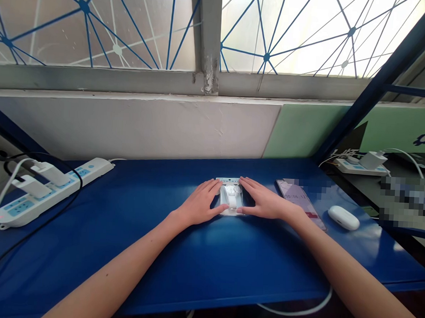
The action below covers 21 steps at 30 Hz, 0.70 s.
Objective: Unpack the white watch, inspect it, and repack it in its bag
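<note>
Two bare forearms [121, 273] reach from the near side over the blue bench [149, 269]. At its middle lies a clear-and-white packet [233, 198]; left hand [202, 203] and right hand [264, 199] touch its two sides, fingers [208, 186] open and straight. Phone [296, 194] and white case [344, 218] lie right, power strip [66, 189] far left.

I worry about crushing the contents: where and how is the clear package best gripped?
Probably by the side edges of the package, left hand and right hand each from its own side: it lies flat on the desk, a white item in its middle.
</note>
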Each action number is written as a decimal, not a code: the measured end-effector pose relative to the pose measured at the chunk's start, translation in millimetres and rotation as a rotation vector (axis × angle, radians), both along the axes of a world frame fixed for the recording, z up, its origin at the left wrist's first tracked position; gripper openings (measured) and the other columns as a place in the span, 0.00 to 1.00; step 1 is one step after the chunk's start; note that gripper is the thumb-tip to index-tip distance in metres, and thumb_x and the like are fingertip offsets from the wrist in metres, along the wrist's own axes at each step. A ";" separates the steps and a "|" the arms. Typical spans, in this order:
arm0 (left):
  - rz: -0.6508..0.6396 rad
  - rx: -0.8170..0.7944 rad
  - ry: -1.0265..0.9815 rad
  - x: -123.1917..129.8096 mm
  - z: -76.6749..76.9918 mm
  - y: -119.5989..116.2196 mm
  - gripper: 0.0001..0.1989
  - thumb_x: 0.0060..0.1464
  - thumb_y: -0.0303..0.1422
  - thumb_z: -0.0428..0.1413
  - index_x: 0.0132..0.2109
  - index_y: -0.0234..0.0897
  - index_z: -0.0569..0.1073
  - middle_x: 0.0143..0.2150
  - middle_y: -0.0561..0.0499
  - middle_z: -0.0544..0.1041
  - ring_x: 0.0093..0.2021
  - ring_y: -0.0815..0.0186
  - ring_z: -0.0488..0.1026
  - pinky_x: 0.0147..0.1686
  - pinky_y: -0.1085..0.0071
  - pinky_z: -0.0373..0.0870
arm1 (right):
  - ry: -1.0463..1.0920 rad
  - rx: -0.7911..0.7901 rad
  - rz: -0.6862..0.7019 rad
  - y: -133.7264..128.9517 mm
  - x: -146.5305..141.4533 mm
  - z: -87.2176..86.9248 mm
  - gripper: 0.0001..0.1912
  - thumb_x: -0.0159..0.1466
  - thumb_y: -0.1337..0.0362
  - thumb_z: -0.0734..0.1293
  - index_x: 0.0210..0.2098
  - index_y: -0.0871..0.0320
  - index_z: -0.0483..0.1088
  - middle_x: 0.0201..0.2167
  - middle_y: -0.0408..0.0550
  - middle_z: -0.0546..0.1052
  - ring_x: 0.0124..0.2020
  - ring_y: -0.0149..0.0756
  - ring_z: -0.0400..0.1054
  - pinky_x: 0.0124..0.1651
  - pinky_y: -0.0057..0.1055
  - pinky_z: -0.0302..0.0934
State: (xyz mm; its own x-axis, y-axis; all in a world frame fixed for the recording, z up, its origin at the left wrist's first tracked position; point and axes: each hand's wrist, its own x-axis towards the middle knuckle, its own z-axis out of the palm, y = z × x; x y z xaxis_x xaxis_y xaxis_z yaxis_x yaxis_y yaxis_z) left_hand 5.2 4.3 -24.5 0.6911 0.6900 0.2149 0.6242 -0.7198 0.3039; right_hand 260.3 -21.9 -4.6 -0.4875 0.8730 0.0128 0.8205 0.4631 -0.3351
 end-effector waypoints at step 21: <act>-0.002 -0.034 0.080 -0.1 3.5 -0.7 0.42 0.58 0.59 0.44 0.69 0.35 0.51 0.70 0.40 0.53 0.69 0.51 0.48 0.65 0.56 0.49 | -0.054 -0.079 -0.019 -0.9 0.8 7.1 0.57 0.57 0.32 0.57 0.69 0.70 0.44 0.70 0.63 0.47 0.70 0.53 0.39 0.68 0.47 0.43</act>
State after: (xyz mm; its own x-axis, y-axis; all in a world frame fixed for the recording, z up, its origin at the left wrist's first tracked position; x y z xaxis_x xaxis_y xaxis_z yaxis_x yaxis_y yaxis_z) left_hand 5.1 3.5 -21.0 0.7065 0.6947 0.1352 0.6462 -0.7111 0.2771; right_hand 261.1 -22.8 2.5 -0.4687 0.8795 -0.0829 0.8470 0.4208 -0.3247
